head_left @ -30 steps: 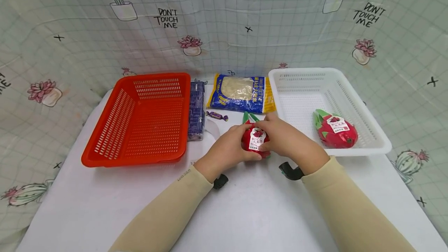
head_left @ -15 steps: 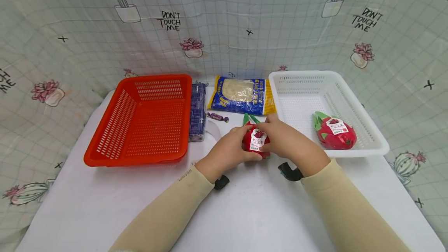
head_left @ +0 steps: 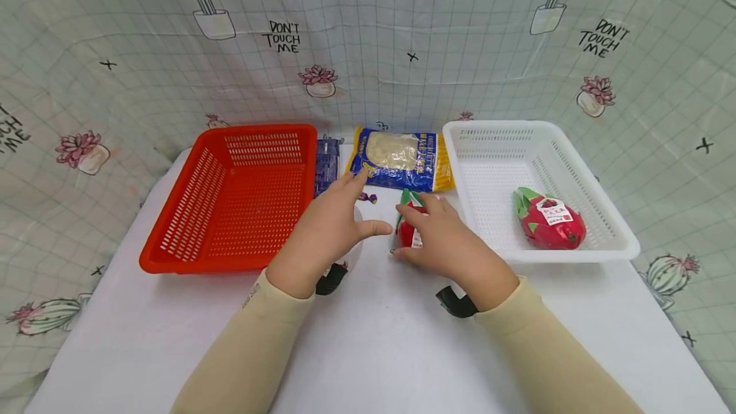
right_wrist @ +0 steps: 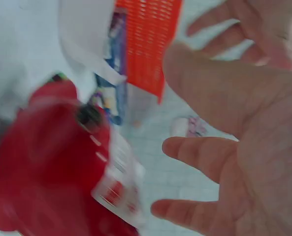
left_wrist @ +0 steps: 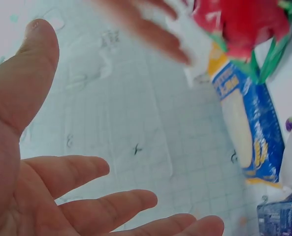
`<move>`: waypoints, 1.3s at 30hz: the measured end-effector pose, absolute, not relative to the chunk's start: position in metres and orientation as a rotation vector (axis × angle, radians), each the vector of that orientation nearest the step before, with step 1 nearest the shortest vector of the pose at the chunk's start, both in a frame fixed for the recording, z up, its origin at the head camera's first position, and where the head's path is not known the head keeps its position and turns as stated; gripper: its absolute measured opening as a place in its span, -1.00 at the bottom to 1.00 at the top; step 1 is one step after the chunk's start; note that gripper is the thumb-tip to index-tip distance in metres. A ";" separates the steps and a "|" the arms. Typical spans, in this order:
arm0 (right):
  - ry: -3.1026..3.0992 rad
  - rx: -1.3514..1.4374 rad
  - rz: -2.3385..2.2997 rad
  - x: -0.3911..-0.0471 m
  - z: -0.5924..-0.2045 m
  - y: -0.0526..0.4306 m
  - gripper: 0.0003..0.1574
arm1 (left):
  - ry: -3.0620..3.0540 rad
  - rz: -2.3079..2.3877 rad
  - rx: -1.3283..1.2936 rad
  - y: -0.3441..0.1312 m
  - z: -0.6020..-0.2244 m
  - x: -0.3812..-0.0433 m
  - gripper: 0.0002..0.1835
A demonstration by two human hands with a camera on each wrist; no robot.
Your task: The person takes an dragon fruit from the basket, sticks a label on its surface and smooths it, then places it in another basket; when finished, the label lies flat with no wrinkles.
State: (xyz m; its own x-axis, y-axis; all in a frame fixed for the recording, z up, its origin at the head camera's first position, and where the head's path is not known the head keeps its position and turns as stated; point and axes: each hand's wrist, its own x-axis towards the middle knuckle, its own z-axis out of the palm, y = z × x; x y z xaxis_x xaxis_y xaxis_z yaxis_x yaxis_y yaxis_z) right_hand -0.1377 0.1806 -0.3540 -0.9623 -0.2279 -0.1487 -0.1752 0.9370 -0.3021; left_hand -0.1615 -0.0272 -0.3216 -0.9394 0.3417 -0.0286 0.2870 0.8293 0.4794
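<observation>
A red dragon fruit (head_left: 407,234) with green leaf tips and a white label lies on the white table, partly hidden by my right hand. My right hand (head_left: 448,245) is spread over its right side; in the right wrist view its fingers stand apart from the dragon fruit (right_wrist: 52,162). To the left, my left hand (head_left: 322,225) hovers with straight, parted fingers and holds nothing. The left wrist view shows its palm bare. Beneath it, a pale curved thing is mostly hidden. A second dragon fruit (head_left: 553,222) lies in the white basket (head_left: 623,225).
An orange-red basket (head_left: 230,264) stands at the left. Beside it is a dark blue patterned pack (head_left: 326,165), partly behind my left hand. A blue and yellow food packet (head_left: 397,152) lies at the back, with a purple-wrapped candy (head_left: 369,198) before it.
Both hands have let go of the dragon fruit on the table. My left hand has moved left and its fingers have spread; my right hand has shifted slightly left and opened out.
</observation>
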 end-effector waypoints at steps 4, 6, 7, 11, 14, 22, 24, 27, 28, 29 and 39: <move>2.868 -0.217 -0.405 -0.141 -0.367 0.173 0.18 | 2.891 0.751 0.477 -0.034 -0.317 -0.163 0.18; 2.865 -0.175 -0.402 -0.142 -0.372 0.172 0.21 | 2.883 0.755 0.480 -0.035 -0.318 -0.164 0.17; 2.868 -0.159 -0.398 -0.143 -0.374 0.171 0.22 | 2.881 0.754 0.483 -0.034 -0.319 -0.164 0.16; 2.891 -0.140 -0.391 -0.143 -0.380 0.172 0.21 | 2.873 0.759 0.488 -0.032 -0.321 -0.165 0.17; 2.901 -0.146 -0.395 -0.144 -0.382 0.173 0.18 | 2.865 0.756 0.486 -0.031 -0.322 -0.166 0.21; 2.917 -0.163 -0.451 -0.146 -0.385 0.175 0.09 | 2.855 0.772 0.509 -0.031 -0.324 -0.167 0.25; 2.911 -0.156 -0.506 -0.145 -0.385 0.177 0.06 | 2.855 0.809 0.524 -0.031 -0.325 -0.168 0.24; 2.895 -0.174 -0.598 -0.143 -0.384 0.178 0.03 | 2.864 0.857 0.530 -0.033 -0.326 -0.168 0.22; 2.892 -0.189 -0.625 -0.142 -0.383 0.178 0.01 | 2.871 0.866 0.530 -0.033 -0.327 -0.167 0.21; 2.890 -0.207 -0.651 -0.141 -0.381 0.179 0.00 | 2.875 0.874 0.530 -0.034 -0.327 -0.167 0.21; 2.831 -0.192 -1.035 -0.116 -0.332 0.213 0.06 | 2.850 0.920 0.523 -0.019 -0.333 -0.165 -0.04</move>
